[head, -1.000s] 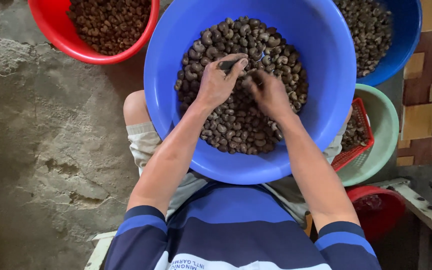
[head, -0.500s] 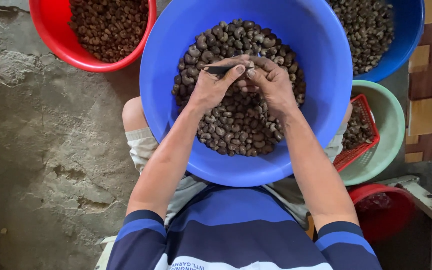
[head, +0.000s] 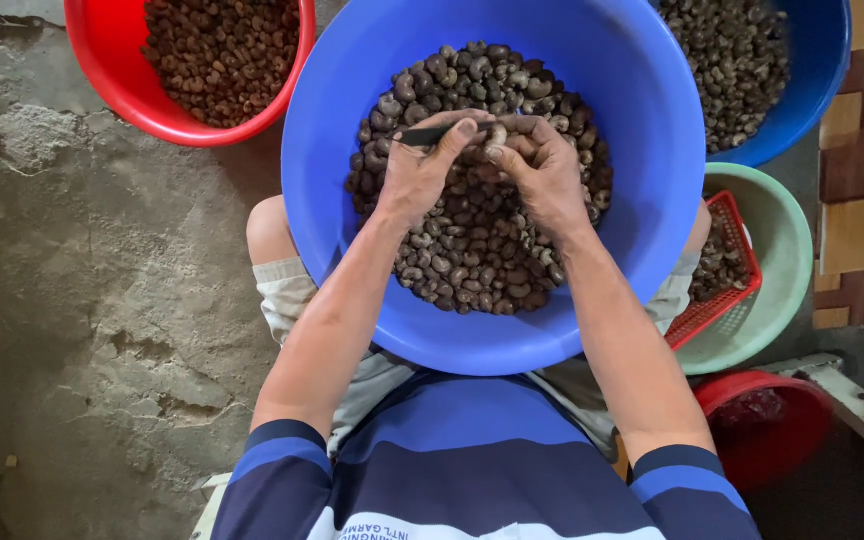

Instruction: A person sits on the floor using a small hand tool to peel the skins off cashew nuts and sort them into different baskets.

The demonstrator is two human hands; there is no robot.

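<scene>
We work over the big blue basin [head: 642, 130] on our lap, heaped with dark, curved cashew nuts [head: 472, 240] in the shell. Above the heap's upper middle, our left hand [head: 417, 170] has its fingers clamped on a slim dark pick [head: 422, 135], while our right hand [head: 542, 165] pinches one nut [head: 498, 133] at the tool's tip. That nut looks light, hard and smooth — probably best gripped across its curved sides. Left of the basin stands a red basin [head: 112, 80] of nuts; right of it, a green bowl [head: 787, 240].
</scene>
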